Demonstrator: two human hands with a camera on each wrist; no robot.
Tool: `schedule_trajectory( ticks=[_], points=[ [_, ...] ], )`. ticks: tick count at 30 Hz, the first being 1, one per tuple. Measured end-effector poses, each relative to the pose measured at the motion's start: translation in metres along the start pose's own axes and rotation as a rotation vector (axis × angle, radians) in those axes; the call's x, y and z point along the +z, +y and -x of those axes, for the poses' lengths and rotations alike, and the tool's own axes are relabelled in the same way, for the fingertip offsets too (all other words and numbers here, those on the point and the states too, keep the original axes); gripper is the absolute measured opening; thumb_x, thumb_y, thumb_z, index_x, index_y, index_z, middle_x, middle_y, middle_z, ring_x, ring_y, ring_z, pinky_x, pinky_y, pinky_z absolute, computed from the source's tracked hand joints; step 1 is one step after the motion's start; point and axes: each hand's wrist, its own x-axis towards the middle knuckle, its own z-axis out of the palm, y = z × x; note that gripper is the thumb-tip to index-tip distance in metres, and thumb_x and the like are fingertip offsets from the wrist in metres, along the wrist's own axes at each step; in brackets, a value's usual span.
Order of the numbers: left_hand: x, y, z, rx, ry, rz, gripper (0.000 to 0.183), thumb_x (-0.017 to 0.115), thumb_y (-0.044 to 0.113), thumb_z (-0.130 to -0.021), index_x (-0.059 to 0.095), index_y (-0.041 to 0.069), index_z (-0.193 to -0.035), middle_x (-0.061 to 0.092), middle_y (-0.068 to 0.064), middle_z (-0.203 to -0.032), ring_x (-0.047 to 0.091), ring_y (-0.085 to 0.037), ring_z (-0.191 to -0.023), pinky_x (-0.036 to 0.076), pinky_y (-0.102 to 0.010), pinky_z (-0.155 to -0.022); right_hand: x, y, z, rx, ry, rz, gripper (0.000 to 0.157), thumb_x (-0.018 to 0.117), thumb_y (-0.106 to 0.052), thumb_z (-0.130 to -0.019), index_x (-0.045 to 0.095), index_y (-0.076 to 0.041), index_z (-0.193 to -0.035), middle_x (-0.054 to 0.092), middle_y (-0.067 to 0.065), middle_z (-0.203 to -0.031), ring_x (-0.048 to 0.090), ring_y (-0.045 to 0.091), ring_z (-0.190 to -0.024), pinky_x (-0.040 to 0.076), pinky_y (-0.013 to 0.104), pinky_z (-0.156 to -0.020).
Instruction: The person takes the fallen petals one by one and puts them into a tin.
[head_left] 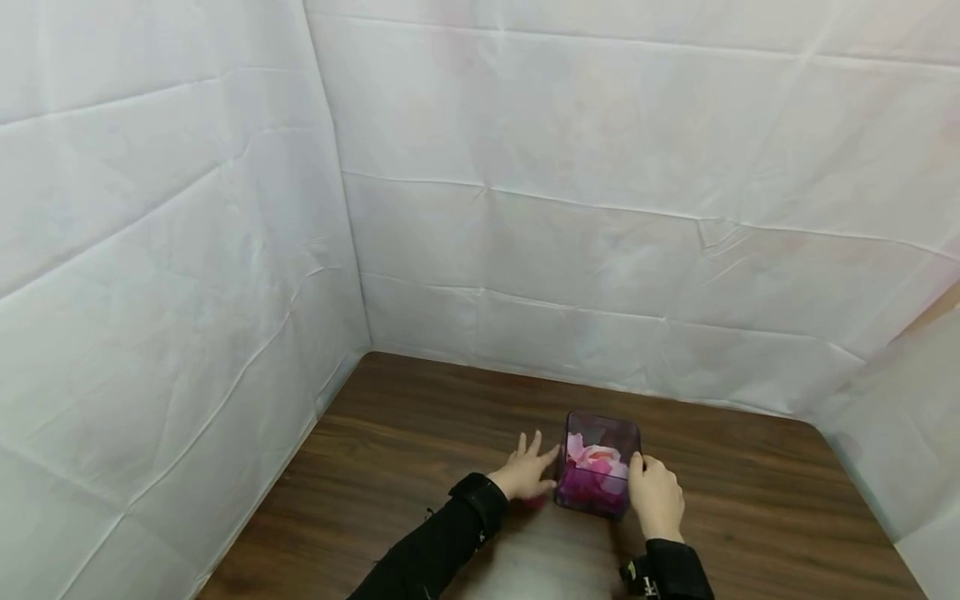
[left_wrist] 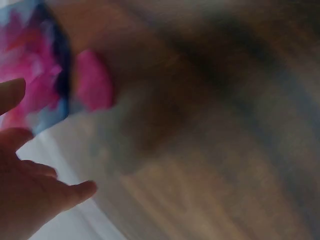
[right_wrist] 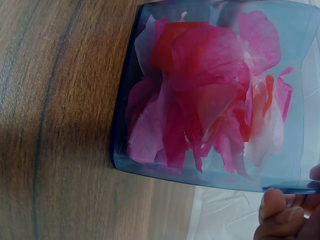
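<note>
A clear purple-tinted box (head_left: 606, 426) stands on the wooden table with pink and red flower petals (right_wrist: 207, 60) heaped inside. My right hand (head_left: 656, 498) pinches the upper edge of its right side, fingers curled over the rim. On the other side, my left hand (head_left: 522, 472) has its fingers spread close to the box's left wall; whether a fingertip touches it I cannot tell. One loose bright pink petal (left_wrist: 93, 81) lies on the table just outside the box, partly under the left hand in the head view. The left wrist view is blurred.
Dark brown wooden tabletop (head_left: 405, 417) extends around the box. White creased sheets (head_left: 525, 250) hang behind the table and along its left and right sides. A pale glare (head_left: 551, 554) lies on the wood between the forearms.
</note>
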Motion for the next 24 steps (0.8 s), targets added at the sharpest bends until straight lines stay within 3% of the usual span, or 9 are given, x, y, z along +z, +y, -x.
schedule_trajectory(
  ticks=[2, 7, 11, 14, 20, 24],
  points=[
    [0.008, 0.0, 0.003, -0.006, -0.049, -0.031, 0.065, 0.062, 0.032, -0.09, 0.033, 0.022, -0.147, 0.021, -0.02, -0.154, 0.019, -0.047, -0.14, 0.033, -0.053, -0.107, 0.0, 0.0, 0.001, -0.002, 0.005, -0.002, 0.046, 0.033, -0.028, -0.098, 0.062, 0.005, -0.111, 0.057, 0.035, -0.113, 0.055, 0.056, -0.095, 0.044, 0.06, -0.07],
    [0.018, 0.002, 0.01, -0.006, -0.034, -0.103, 0.058, 0.067, 0.029, -0.086, 0.046, 0.019, -0.14, 0.035, -0.016, -0.15, 0.03, -0.04, -0.138, 0.036, -0.049, -0.106, -0.001, -0.001, 0.001, 0.002, 0.01, -0.008, 0.047, 0.031, -0.028, -0.099, 0.061, 0.005, -0.112, 0.057, 0.035, -0.115, 0.055, 0.056, -0.098, 0.044, 0.061, -0.072],
    [0.021, 0.002, 0.014, 0.056, 0.067, -0.222, 0.04, 0.069, 0.023, -0.084, 0.06, 0.02, -0.123, 0.056, -0.01, -0.126, 0.052, -0.028, -0.116, 0.048, -0.037, -0.09, -0.003, -0.002, 0.003, 0.002, -0.02, -0.012, 0.05, 0.029, -0.029, -0.1, 0.058, 0.007, -0.119, 0.055, 0.035, -0.118, 0.054, 0.055, -0.101, 0.044, 0.061, -0.077],
    [0.024, -0.002, 0.016, 0.102, 0.157, -0.281, 0.028, 0.067, 0.013, -0.084, 0.064, 0.021, -0.111, 0.059, -0.006, -0.106, 0.055, -0.022, -0.097, 0.049, -0.029, -0.078, -0.004, -0.003, 0.003, 0.001, -0.028, -0.016, 0.05, 0.029, -0.029, -0.1, 0.057, 0.007, -0.12, 0.055, 0.035, -0.119, 0.054, 0.055, -0.102, 0.044, 0.061, -0.078],
    [0.027, -0.007, 0.013, 0.091, 0.234, -0.24, 0.015, 0.066, 0.0, -0.079, 0.063, 0.015, -0.078, 0.057, -0.002, -0.085, 0.056, -0.017, -0.08, 0.047, -0.022, -0.066, -0.004, -0.002, 0.002, 0.008, -0.039, -0.012, 0.051, 0.028, -0.03, -0.1, 0.055, 0.007, -0.123, 0.054, 0.034, -0.121, 0.053, 0.054, -0.103, 0.044, 0.061, -0.08],
    [0.022, -0.012, 0.013, 0.069, 0.248, -0.224, 0.012, 0.067, 0.003, -0.079, 0.064, 0.014, -0.081, 0.057, -0.001, -0.084, 0.055, -0.016, -0.079, 0.045, -0.023, -0.064, -0.004, -0.001, 0.001, 0.007, -0.036, -0.009, 0.051, 0.028, -0.03, -0.1, 0.056, 0.007, -0.122, 0.054, 0.035, -0.12, 0.054, 0.055, -0.103, 0.044, 0.061, -0.079]
  ],
)
